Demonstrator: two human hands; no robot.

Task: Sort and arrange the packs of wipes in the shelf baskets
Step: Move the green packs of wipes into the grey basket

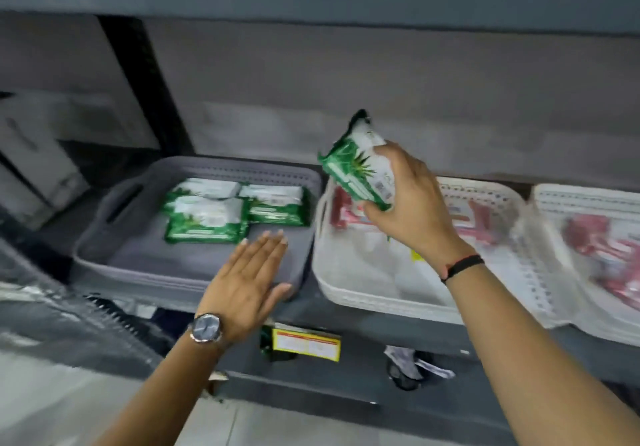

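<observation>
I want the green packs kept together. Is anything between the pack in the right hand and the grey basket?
Nothing visible blocks it. The right hand holds the green pack in the air above the white basket. The grey basket lies just to the left with bare floor in front. The open left hand hovers over its front rim.

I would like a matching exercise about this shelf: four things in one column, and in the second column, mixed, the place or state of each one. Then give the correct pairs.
Things
1. right hand
2. left hand
3. grey basket
4. white basket

Places or states
A. holds red packs
B. flat and open, holding nothing, over the front rim of a basket
C. holds green packs lying flat
D. grips a green pack of wipes in the air

Pairs: 1-D, 2-B, 3-C, 4-A
</observation>
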